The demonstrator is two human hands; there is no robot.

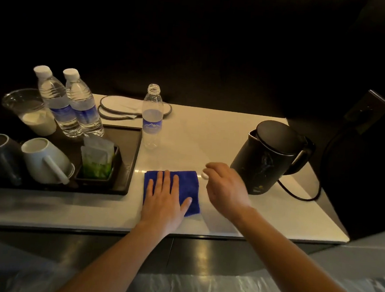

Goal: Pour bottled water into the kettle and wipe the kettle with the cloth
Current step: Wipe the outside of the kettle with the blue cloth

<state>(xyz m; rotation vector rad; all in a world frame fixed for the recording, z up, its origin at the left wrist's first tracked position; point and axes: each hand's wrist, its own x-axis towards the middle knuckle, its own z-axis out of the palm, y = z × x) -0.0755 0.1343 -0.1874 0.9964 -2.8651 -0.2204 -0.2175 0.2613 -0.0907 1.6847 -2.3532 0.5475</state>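
A folded blue cloth (189, 182) lies on the white counter (210, 133), and my left hand (165, 198) rests flat on it with fingers spread. Just right of the cloth, my right hand (225, 187) hovers with fingers curled, its fingertips at a small white bottle cap (204, 175); I cannot tell whether it grips the cap. An uncapped, nearly empty water bottle (152, 118) stands upright behind the cloth. The black kettle (268, 155) sits to the right with its lid closed, and its cord trails to the right.
A dark tray (126, 159) on the left holds two capped water bottles (69, 105), a clear glass (30, 109), two mugs lying on their sides (45, 158), and a box of green sachets (97, 159). White slippers (121, 109) lie behind. A wall socket (367, 112) is at far right.
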